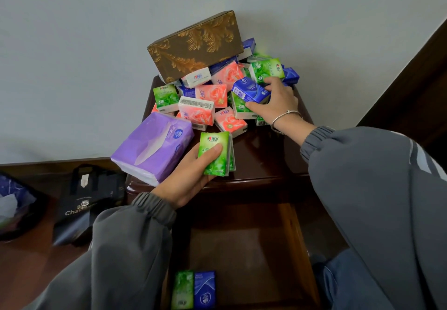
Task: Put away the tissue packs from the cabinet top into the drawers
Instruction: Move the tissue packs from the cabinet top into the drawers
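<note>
A heap of small tissue packs [212, 97] in green, pink, blue and white covers the dark wooden cabinet top [261, 155]. My left hand [191, 176] holds green tissue packs [216, 153] at the front edge of the top. My right hand [275, 103] reaches into the heap and grips a blue tissue pack [249, 90]. Below, an open drawer [244, 249] holds a green pack [182, 290] and a blue pack [204, 289] side by side at its near end.
A brown gold-patterned box [196, 46] leans on the heap against the wall. A large purple tissue pack [152, 145] overhangs the cabinet's left edge. On the floor at left lie a black bag [87, 201] and a dark open pack [17, 203].
</note>
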A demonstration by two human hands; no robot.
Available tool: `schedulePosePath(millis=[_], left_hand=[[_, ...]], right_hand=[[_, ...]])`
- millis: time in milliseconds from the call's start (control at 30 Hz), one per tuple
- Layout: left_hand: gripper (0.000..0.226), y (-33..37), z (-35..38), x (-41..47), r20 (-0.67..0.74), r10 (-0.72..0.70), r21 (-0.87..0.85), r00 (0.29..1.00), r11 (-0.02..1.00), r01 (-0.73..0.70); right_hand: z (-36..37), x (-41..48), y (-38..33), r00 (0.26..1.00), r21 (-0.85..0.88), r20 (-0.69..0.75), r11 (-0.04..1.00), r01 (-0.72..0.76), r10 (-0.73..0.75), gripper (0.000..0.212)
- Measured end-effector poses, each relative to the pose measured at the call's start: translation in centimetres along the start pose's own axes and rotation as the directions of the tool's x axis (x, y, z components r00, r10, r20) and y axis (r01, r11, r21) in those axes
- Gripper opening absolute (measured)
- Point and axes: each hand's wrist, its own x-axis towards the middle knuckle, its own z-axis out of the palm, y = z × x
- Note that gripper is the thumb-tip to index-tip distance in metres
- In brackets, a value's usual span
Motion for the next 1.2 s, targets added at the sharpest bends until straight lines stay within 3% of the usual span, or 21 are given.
schedulePosePath(millis=[267, 433, 533, 600, 700, 767, 867, 967, 1067, 1200], left_hand=[[0.043, -0.1, 0.1, -0.1, -0.033, 0.004, -0.016, 0.999, 1.0, -0.005], [0.04, -0.3, -0.1, -0.1, -0.042, 0.002, -0.061, 0.999, 0.998, -0.005], [0.035, -0.3, 0.0, 0.0, -0.057, -0.008, -0.07, 0.998, 0.998, 0.004], [0.039, -0.3, 0.0, 0.0, -0.061, -0.011, -0.069, 0.998, 0.998, 0.007], [0.046, -0.3, 0.0, 0.0, -0.058, -0.009, -0.076, 0.998, 0.997, 0.004], [0.044, -0.3, 0.0, 0.1, -0.052, -0.004, -0.085, 0.999, 0.996, 0.0], [0.043, -0.3, -0.1, 0.3, -0.045, -0.012, -0.095, 0.999, 0.995, 0.008], [0.045, -0.4, -0.4, 0.4, -0.026, -0.018, -0.101, 0.999, 0.995, 0.016], [0.043, -0.5, -0.6, 0.5, -0.015, -0.013, -0.119, 1.0, 0.993, 0.011], [0.037, -0.5, -0.7, 0.8, -0.012, -0.016, -0.121, 1.0, 0.993, 0.014]], right_hand=[[-3.0, -4.5, 1.4, 0.999, 0.255, 0.037, 0.967, 0.007, -0.017, 0.053], [-4.1, -9.3, 3.6, 0.938, 0.014, 0.309, 0.987, 0.158, -0.155, 0.058], [-4.5, -9.2, 3.4, 0.869, -0.089, 0.482, 0.98, 0.18, -0.116, 0.078], [-5.2, -7.8, 3.0, 0.894, -0.017, 0.431, 0.99, 0.142, -0.121, 0.085], [-5.5, -3.8, 3.1, 0.989, 0.116, 0.127, 0.992, 0.058, -0.073, 0.05], [-5.1, -0.6, 3.5, 1.0, 0.122, -0.012, 0.992, -0.021, 0.022, 0.051], [-3.8, 2.7, 3.6, 0.986, 0.076, 0.037, 0.983, -0.165, 0.163, 0.083], [-2.0, 3.7, 2.9, 0.96, -0.039, 0.143, 0.97, -0.239, 0.242, 0.1], [-0.9, 3.8, 2.4, 0.96, -0.056, 0.105, 0.966, -0.254, 0.258, 0.101], [-1.9, 3.1, 2.3, 0.962, -0.047, 0.101, 0.967, -0.25, 0.254, 0.087]])
